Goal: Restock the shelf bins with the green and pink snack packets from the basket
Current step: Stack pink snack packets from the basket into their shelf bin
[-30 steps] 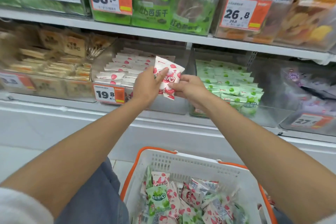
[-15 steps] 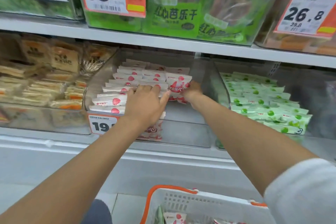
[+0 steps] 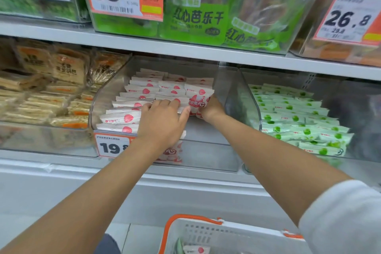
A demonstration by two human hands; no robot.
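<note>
Pink packet (image 3: 199, 100): stood on edge at the front of the right-hand column in the pink bin (image 3: 234, 97), with its printed face toward the aisle and leaning back a little like the packets behind it.
Right hand (image 3: 212, 110): gripped the packet at its lower right corner. Its fingertips lay hidden behind the wrapper, so how far round they closed could not be told.
Left hand (image 3: 162, 122): flat and spread, holding nothing, with its fingers (image 3: 175, 105) pressed on the tops of the rows of pink packets (image 3: 144, 90).
Governing relation: the packet lay just right of the left fingertips, touching them or nearly so. Its long axis appeared to run across the bin, left to right, parallel with the rows. The right hand was the nearer and had hold of it, while the left only steadied the neighbours.
Front of bin: one loose pink packet (image 3: 171, 153) lay low behind the front wall, beside the price tag (image 3: 112, 146).
Green bin (image 3: 250, 109): next on the right, its green packets (image 3: 299, 117) touched by neither hand.
Basket (image 3: 226, 233): below, well apart from both hands, its remaining stock (image 3: 196, 250) only partly in view.
Step judged: seating the packet in its column. The release probably called for a short push back against the row, lest the packet topple forward.
</note>
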